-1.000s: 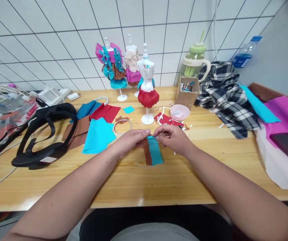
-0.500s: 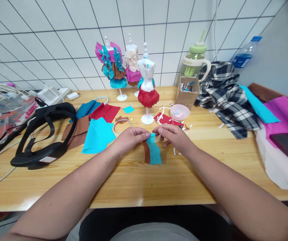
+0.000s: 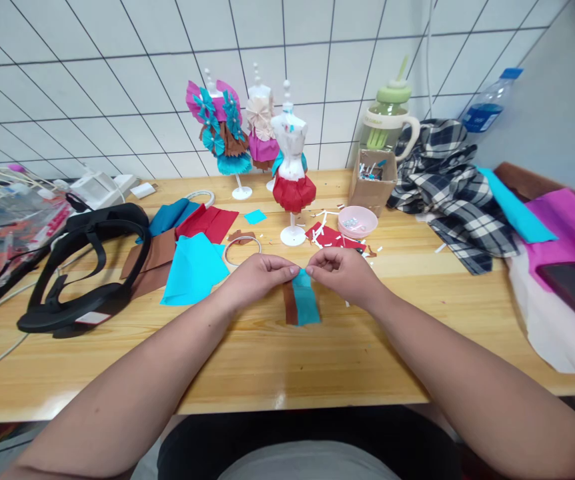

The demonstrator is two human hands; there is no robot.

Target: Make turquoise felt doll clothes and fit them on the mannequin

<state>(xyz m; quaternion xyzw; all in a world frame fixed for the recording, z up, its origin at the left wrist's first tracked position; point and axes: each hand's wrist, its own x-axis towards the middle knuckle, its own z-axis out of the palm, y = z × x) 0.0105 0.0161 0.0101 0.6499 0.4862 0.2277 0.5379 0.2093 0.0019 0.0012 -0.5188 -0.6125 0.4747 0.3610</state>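
A layered strip of brown and turquoise crepe paper (image 3: 306, 303) hangs from my fingertips over the wooden table. My left hand (image 3: 266, 275) pinches its upper left corner between thumb and forefinger. At the upper right corner, my right hand (image 3: 340, 270) grips the same strip in a pinch. Just beyond my hands stands a small white dress-form mannequin (image 3: 292, 143) with a puffed red paper skirt (image 3: 294, 193). Behind it are a mannequin in a magenta, brown and turquoise dress (image 3: 222, 127) and another in cream and magenta (image 3: 261, 123).
Left lie turquoise paper (image 3: 195, 270), brown paper (image 3: 155, 263), red paper (image 3: 212, 223), a wire ring (image 3: 226, 253) and a black headset (image 3: 47, 280). Right are a pink bowl (image 3: 358, 223), paper scraps (image 3: 325, 233), a cardboard box (image 3: 372, 190), a green-lidded bottle (image 3: 387, 120) and plaid cloth (image 3: 442, 180).
My right hand has closed in from loosely spread fingers to a pinch on the strip's upper right corner. The strip hangs straighter and the view has shifted slightly.
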